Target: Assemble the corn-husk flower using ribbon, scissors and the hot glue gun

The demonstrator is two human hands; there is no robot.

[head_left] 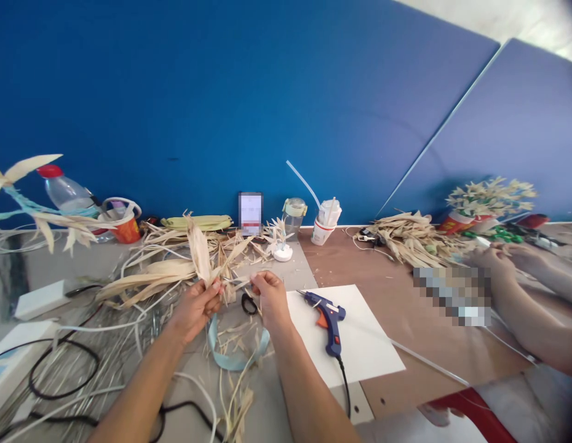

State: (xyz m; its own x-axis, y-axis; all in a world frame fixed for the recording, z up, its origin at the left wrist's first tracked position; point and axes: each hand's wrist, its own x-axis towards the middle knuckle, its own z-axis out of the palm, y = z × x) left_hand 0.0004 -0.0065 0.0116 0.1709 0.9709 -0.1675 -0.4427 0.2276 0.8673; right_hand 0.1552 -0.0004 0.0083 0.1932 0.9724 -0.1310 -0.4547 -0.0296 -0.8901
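- A dried husk (199,252) rises upright over the table (267,397), left of its middle, between near and far edges, its base closed in the left hand's (196,307) grip.
- Just beside it, the right hand (270,295) pinches a pale strip (241,283); whether that strip joins the husk is hard to tell from here.
- Dry and papery by its look, the husk could split if the hands pull apart too sharply.
- Below, a light blue ribbon (230,362) curls among scraps toward the near edge, where a sleeve or wrist might snag it.
- Right of the forearm, a glue gun (332,323) lies on a white sheet (373,360); an elbow catching its cord (344,378) could drag it, and a hot nozzle would burn.
- At the table's right edge, a co-worker's hands (502,258) are busy.
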